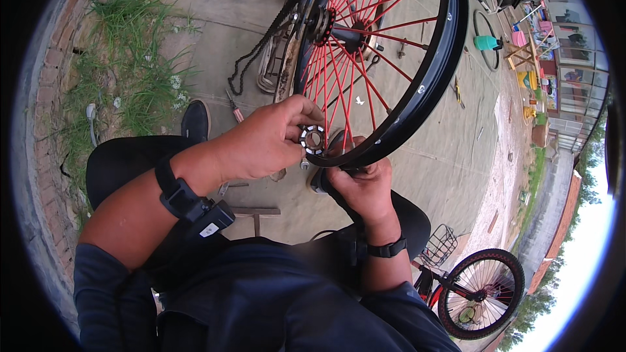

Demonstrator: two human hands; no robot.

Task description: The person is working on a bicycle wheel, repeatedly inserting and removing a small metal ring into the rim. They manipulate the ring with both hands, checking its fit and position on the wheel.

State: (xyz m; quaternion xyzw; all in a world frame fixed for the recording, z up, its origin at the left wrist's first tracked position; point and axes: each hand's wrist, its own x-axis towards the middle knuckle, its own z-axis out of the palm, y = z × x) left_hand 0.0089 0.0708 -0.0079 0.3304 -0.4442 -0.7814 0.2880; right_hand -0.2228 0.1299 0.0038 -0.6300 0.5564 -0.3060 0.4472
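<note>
While the bicycle stands upside down on the concrete floor (215, 0), entries run left to right. Left hand (264, 140): fingers pinched closed on a small silver ring-shaped bearing with balls (312, 139), held just beside the rim. Slack black chain (261, 45): hanging from the far sprocket. Black wheel rim with red spokes (424, 78): bare, no tyre fitted. Right hand (365, 186): curled shut around a dark part at the rim's near edge, identity unclear. Judged: bearing out, refitting outstanding.
</note>
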